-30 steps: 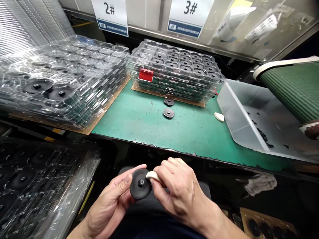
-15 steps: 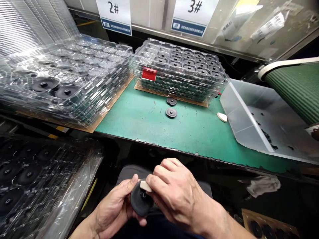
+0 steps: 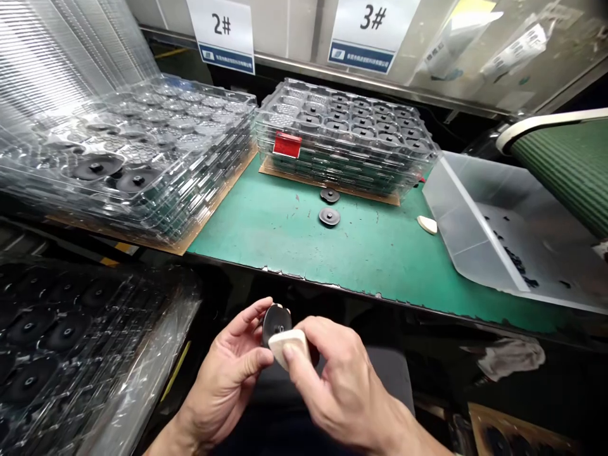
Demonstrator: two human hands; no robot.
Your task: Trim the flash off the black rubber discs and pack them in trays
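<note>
My left hand is gripping a black disc, its fingers and thumb closed around the rim and the disc tilted up on edge above my lap. My right hand is closed on a cream wedge pad, pinching it between thumb and fingers. The pad is overlapping the disc's lower edge, though I cannot tell whether they are touching.

Two loose discs are lying on the green bench, just in front of the middle tray stack, which is carrying a red label. Dark discs are sitting in the pockets of that stack, and in the larger tray stack on my left. A lower stack of trays is holding rows of discs beside my left knee, so plenty of discs are lying in trays, though I cannot count them.

A second cream pad is lying near a translucent plastic bin, which is holding black scraps. A green belt conveyor is running up behind the bin. Nothing is standing between my hands and the bench edge.
</note>
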